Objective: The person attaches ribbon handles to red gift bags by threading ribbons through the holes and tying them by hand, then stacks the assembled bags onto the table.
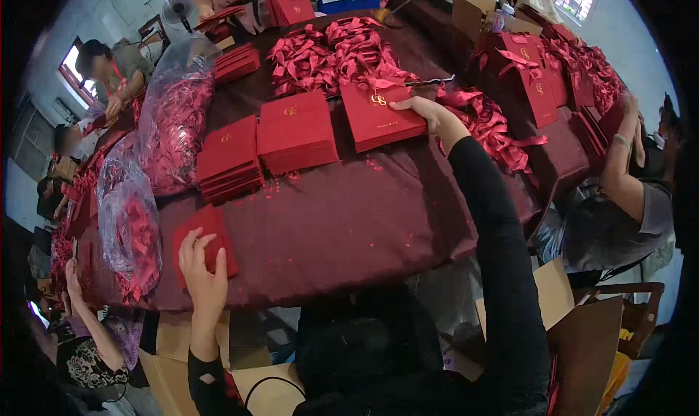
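Red stationery and ribbon, cloth-covered table (349, 230), left to right.
Clear plastic bags, crinkled, two: a smaller one (131, 227) and a taller one (175, 121), both with red ribbon inside. Left hand (205, 279), one: grip apart, fingers loosely curved over a flat matte red piece (211, 223) near the table's front edge. Rectangular red envelopes in three stacks, leaves uncounted, gold emblem on each top: left stack (228, 150), middle stack (297, 130), right stack (375, 128). Glossy looped ribbon heap (335, 56), one, behind the stacks. Right hand (431, 115), one: thumb on the right stack's top, other fingers hidden; whether the grip is clamped cannot be told. Further ribbon heap (484, 128), one, beside that hand.
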`<act>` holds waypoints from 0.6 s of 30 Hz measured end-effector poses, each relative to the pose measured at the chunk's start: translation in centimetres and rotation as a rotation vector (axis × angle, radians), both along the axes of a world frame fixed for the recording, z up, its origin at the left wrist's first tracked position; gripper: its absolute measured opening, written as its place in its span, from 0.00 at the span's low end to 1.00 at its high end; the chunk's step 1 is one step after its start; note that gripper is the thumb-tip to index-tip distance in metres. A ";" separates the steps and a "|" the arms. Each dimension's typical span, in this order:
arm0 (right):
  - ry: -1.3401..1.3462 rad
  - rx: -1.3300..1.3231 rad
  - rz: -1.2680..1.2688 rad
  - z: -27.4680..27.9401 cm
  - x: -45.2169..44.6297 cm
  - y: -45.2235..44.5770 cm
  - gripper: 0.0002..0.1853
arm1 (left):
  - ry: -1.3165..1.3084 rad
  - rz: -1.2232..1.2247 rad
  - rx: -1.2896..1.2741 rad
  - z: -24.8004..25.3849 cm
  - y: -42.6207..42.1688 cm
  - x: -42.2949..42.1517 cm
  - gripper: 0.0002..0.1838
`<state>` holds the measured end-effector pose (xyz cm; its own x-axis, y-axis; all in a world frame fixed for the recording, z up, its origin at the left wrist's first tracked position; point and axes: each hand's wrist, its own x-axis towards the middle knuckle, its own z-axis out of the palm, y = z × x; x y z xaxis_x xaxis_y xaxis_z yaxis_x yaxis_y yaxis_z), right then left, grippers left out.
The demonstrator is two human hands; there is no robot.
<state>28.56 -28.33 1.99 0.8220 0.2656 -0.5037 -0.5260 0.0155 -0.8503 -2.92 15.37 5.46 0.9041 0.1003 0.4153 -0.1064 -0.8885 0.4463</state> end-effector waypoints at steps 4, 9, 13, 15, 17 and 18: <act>-0.130 -0.095 -0.055 0.5 -0.6 0.5 0.20 | 0.043 0.050 0.460 -0.3 2.4 -1.2 0.26; -0.387 -0.424 -0.056 -0.8 -0.4 0.4 0.26 | 0.211 0.043 0.588 -0.6 4.6 -1.6 0.44; -0.609 -0.926 -0.106 1.0 -1.8 0.7 0.40 | 0.377 -0.012 0.443 -0.7 5.9 -1.3 0.49; -0.703 -1.121 -0.199 -0.4 -0.5 0.1 0.44 | 0.384 -0.021 0.367 -0.1 5.9 -1.7 0.48; -0.820 -1.081 -0.203 0.4 -0.9 -0.5 0.43 | 0.262 -0.095 0.420 0.5 4.7 -1.8 0.48; -0.884 -1.056 -0.248 0.8 -1.9 -1.0 0.40 | 0.194 -0.086 0.453 0.9 3.6 -2.0 0.47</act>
<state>26.62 -29.29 2.75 0.9376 -0.1068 0.3310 0.1054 -0.8196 -0.5631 -4.90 18.98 6.38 0.9662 -0.1292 0.2229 -0.1408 -0.9893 0.0369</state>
